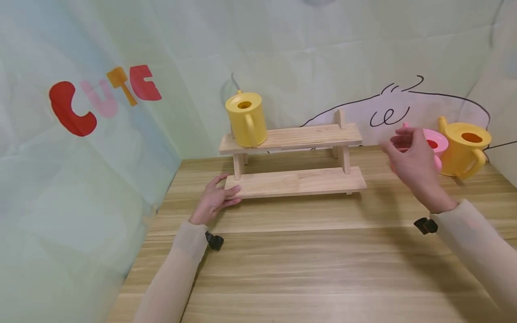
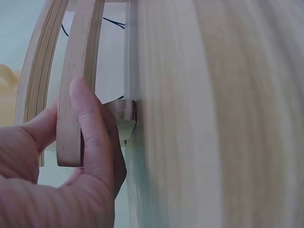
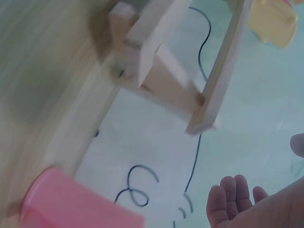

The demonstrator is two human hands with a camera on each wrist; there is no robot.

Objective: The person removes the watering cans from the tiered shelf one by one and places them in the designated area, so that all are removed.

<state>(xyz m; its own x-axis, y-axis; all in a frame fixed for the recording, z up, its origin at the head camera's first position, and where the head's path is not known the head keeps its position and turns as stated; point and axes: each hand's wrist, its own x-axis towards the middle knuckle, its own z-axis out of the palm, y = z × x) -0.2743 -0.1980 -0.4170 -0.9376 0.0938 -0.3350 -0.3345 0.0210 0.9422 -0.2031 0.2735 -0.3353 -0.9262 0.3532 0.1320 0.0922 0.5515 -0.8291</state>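
On the table (image 1: 282, 260) stands a wooden shelf rack (image 1: 291, 134) with 2 tiers, and the 2 hands are at either side of it. The left hand (image 1: 214, 197) grips the left end of the lower board (image 1: 295, 183), its thumb and fingers closed on opposite faces of the wood. The right hand (image 1: 416, 161) is well apart from the rack's right end, its fingers loosely bent and parted, with nothing in its hold; in the head view it covers much of a pink watering can (image 3: 78, 202), while the right wrist view shows a gap between fingers and can. That can stands on the table, right of the rack, its opening red inside. Just beside it, farther right, is 1 large yellow watering can (image 1: 464, 152), upright, handle toward the person. Another yellow can (image 1: 247, 120) sits upright on the left end of the upper board (image 1: 307, 137). Behind hangs a pale sheet (image 1: 291, 72) with black line drawing, and at left 4 coloured letters (image 1: 145, 84) spell CUTE. Each pale sleeve (image 1: 171, 273) has a black clip (image 1: 215, 241) near the cuff.
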